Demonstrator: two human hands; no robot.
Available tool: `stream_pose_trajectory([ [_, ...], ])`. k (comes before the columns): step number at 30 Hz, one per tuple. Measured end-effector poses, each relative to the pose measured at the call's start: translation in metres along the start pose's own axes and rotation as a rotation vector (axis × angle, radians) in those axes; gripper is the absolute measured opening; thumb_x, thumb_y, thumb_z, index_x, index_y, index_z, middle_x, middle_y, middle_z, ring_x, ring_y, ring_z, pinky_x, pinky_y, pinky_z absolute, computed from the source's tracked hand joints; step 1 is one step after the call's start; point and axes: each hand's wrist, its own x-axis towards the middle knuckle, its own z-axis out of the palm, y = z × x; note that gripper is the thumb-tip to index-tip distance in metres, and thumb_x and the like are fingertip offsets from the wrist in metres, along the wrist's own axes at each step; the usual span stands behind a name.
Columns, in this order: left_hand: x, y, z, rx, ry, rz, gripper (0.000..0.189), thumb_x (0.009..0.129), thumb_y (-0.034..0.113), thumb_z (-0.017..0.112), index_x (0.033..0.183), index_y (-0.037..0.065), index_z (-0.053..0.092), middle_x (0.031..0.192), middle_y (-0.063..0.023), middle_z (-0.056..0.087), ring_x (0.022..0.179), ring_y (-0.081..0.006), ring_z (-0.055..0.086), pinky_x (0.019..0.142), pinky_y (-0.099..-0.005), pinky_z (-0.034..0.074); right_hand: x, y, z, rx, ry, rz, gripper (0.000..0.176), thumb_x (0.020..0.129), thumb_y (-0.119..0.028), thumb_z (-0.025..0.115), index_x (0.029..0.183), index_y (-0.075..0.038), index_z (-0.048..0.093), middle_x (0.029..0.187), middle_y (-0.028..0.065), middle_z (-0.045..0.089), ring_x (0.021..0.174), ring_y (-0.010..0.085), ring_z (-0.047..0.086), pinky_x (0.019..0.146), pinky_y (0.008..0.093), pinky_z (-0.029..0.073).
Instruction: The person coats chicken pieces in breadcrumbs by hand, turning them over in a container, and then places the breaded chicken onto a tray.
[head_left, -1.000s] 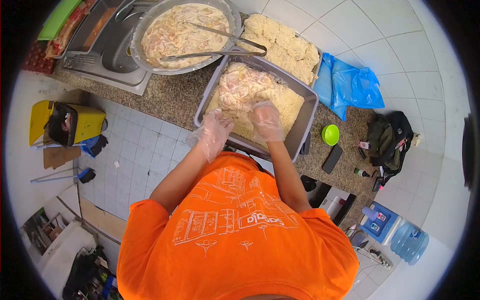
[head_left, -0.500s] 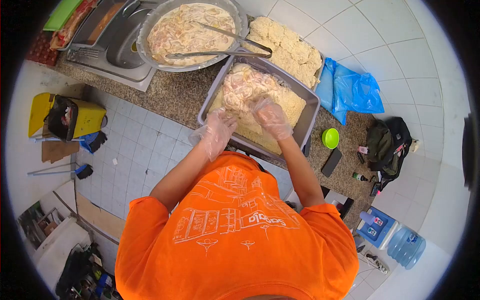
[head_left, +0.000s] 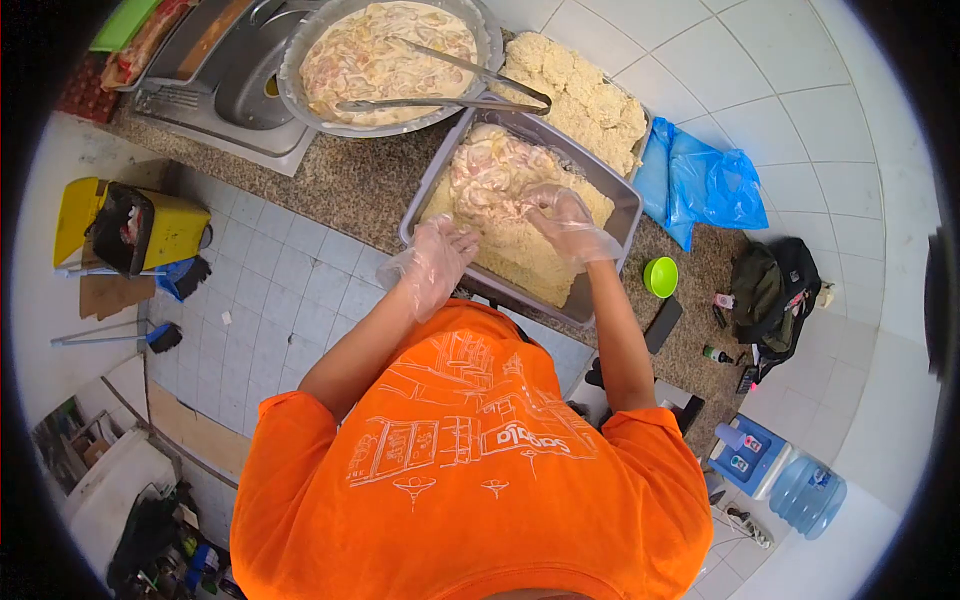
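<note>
We note: orange T-shirt [head_left: 470,480], white line-drawing print. Grey tray [head_left: 612,255], pale yellow crumbs [head_left: 530,260]. Speckled brown counter [head_left: 360,190]. Blue bag [head_left: 710,180] upper right; lime-green bowl [head_left: 660,277]; yellow bin [head_left: 170,235] left.

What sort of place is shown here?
Probably a working kitchen: a granite counter with a steel sink, a big bowl of battered food with tongs, and a tray of breadcrumbs.

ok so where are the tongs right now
Head view, top centre: the tongs lie across the round metal bowl of battered pieces, just beyond the grey crumb tray.
</note>
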Motion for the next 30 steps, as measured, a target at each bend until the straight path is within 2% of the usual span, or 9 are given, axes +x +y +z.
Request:
stream_pose_trajectory([
  [2,0.003,-0.002,-0.001,-0.065,0.037,-0.006,0.051,0.091,0.029,0.041,0.129,-0.002,0.027,0.123,-0.0197,0.038,0.118,-0.0344,0.042,0.105,-0.0454,0.03,-0.002,-0.031,-0.029,0.186,-0.186,0.3,0.03,0.082,-0.028,0.059,0.1,-0.005,0.066,0.099,0.0197,0.064,0.092,0.0319,0.061,0.083,0.0389,0.046],
  [5,0.003,0.0,0.0,-0.076,0.047,-0.02,0.052,0.091,0.029,0.041,0.128,-0.004,0.027,0.122,-0.02,0.037,0.12,-0.0354,0.04,0.106,-0.0452,0.029,-0.011,-0.046,-0.046,0.158,-0.192,0.404,0.025,0.083,-0.024,0.059,0.098,-0.005,0.066,0.091,0.0146,0.065,0.084,0.025,0.06,0.078,0.033,0.046],
  [9,-0.004,0.004,0.006,-0.068,0.031,-0.048,0.051,0.09,0.029,0.041,0.127,-0.005,0.028,0.123,-0.0204,0.036,0.121,-0.0365,0.039,0.107,-0.0449,0.029,-0.021,-0.053,-0.071,0.148,-0.219,0.352,0.023,0.083,-0.023,0.058,0.097,-0.006,0.067,0.083,0.0126,0.064,0.077,0.0205,0.058,0.075,0.0325,0.046],
  [11,-0.014,0.007,0.016,-0.015,0.03,-0.016,0.073,0.089,0.025,0.038,0.141,-0.012,0.004,0.139,-0.0266,0.026,0.127,-0.0366,0.037,0.108,-0.0428,0.029,-0.028,-0.048,-0.079,0.025,-0.181,0.154,0.023,0.082,-0.024,0.059,0.095,-0.007,0.067,0.076,0.0095,0.062,0.073,0.017,0.055,0.069,0.032,0.045],
  [18,-0.003,0.002,0.012,0.008,0.035,-0.025,0.069,0.09,0.025,0.037,0.14,-0.012,0.008,0.141,-0.0257,0.022,0.129,-0.0377,0.032,0.108,-0.044,0.028,-0.037,-0.02,-0.098,0.119,-0.335,0.236,0.026,0.082,-0.027,0.059,0.091,-0.004,0.066,0.079,0.0078,0.061,0.071,0.0162,0.054,0.061,0.0308,0.042],
  [20,-0.001,-0.003,0.014,0.012,0.044,-0.002,0.065,0.09,0.024,0.038,0.138,-0.012,0.013,0.142,-0.0263,0.021,0.13,-0.038,0.031,0.11,-0.0445,0.025,-0.035,0.012,-0.088,-0.086,-0.398,0.509,0.031,0.082,-0.03,0.059,0.095,-0.002,0.064,0.082,0.0081,0.061,0.076,0.0174,0.055,0.066,0.0316,0.044],
  [24,0.01,-0.014,0.022,0.069,0.097,-0.016,0.064,0.09,0.023,0.039,0.138,-0.011,0.014,0.142,-0.0263,0.021,0.131,-0.0382,0.029,0.11,-0.0443,0.025,-0.023,0.087,-0.055,-0.037,-0.378,0.555,0.039,0.081,-0.034,0.061,0.102,-0.001,0.062,0.093,0.0114,0.063,0.089,0.023,0.06,0.075,0.034,0.046],
  [26,0.014,-0.02,0.031,0.083,0.219,-0.069,0.055,0.088,0.022,0.042,0.131,-0.01,0.026,0.135,-0.0246,0.029,0.126,-0.0374,0.034,0.108,-0.0429,0.027,-0.032,0.149,-0.027,-0.627,-0.42,0.182,0.03,0.087,-0.025,0.047,0.106,-0.008,0.064,0.113,0.0128,0.061,0.108,0.0257,0.057,0.095,0.035,0.044],
  [30,0.029,-0.033,0.029,0.114,0.235,-0.114,0.039,0.087,0.023,0.045,0.114,-0.005,0.038,0.12,-0.0201,0.04,0.114,-0.0324,0.042,0.105,-0.0418,0.032,-0.03,0.101,-0.041,-0.613,-0.483,0.413,0.029,0.087,-0.02,0.046,0.108,-0.01,0.064,0.122,0.0121,0.058,0.117,0.0243,0.052,0.102,0.0356,0.039],
])
